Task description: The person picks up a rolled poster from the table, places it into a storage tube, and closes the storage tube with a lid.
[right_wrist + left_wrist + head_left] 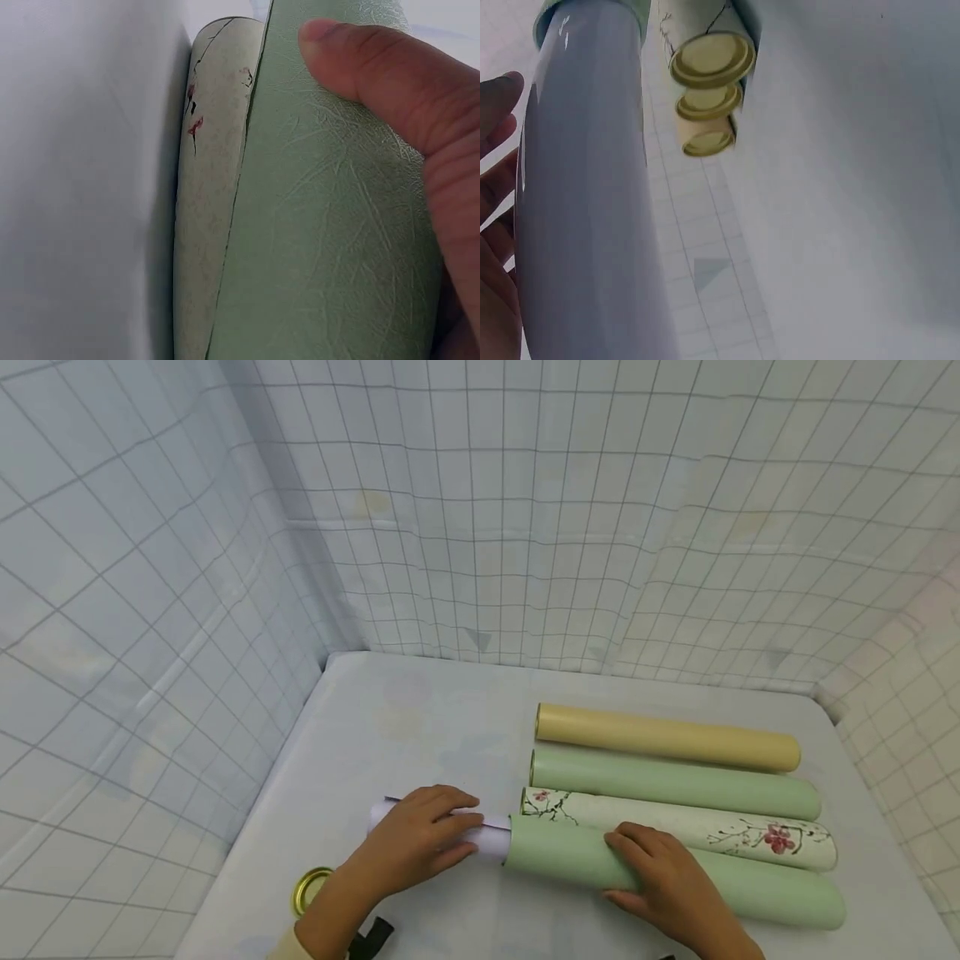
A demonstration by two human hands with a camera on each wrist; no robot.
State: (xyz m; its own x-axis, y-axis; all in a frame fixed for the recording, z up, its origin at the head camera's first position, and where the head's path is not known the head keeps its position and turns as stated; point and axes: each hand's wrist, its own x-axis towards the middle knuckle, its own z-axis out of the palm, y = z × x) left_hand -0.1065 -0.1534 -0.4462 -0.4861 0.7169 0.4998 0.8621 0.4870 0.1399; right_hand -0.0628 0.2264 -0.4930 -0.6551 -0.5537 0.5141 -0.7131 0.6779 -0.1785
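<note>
White table [420, 718] underneath, and the right hand [667, 881] wraps its fingers over the near green tube [750, 885], which touches the flowered tube [675, 822] just beyond its knuckles. The left hand [427, 843] curls round the white paper roll [491, 842] sticking out of that tube's open end. Gold cap [307, 889] beside the left wrist.

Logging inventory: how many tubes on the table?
4. Yellow tube at the back, green tube next, floral tube third, front tube under the right hand, paper roll sticking out. None seem hidden.
</note>
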